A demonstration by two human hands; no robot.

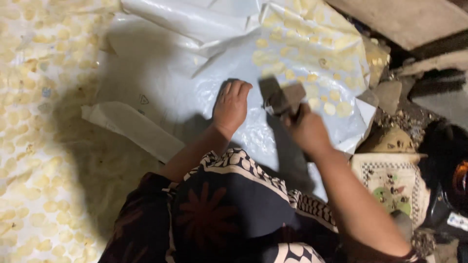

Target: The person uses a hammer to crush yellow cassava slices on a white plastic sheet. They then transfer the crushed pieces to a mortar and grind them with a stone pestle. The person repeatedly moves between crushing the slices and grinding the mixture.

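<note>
My left hand lies flat, palm down, on a white plastic sheet, fingers together. My right hand is closed around a dark flat tool with a blade-like head, held just right of the left hand and above the sheet. Small pale yellow round pieces lie in rows on the sheet beyond the tool. My knee in a dark patterned cloth fills the lower middle.
Many more pale round pieces cover another sheet on the left. A folded flap of the sheet lies left of my arm. Stones and rubble, a patterned cloth and a dark stove-like object crowd the right.
</note>
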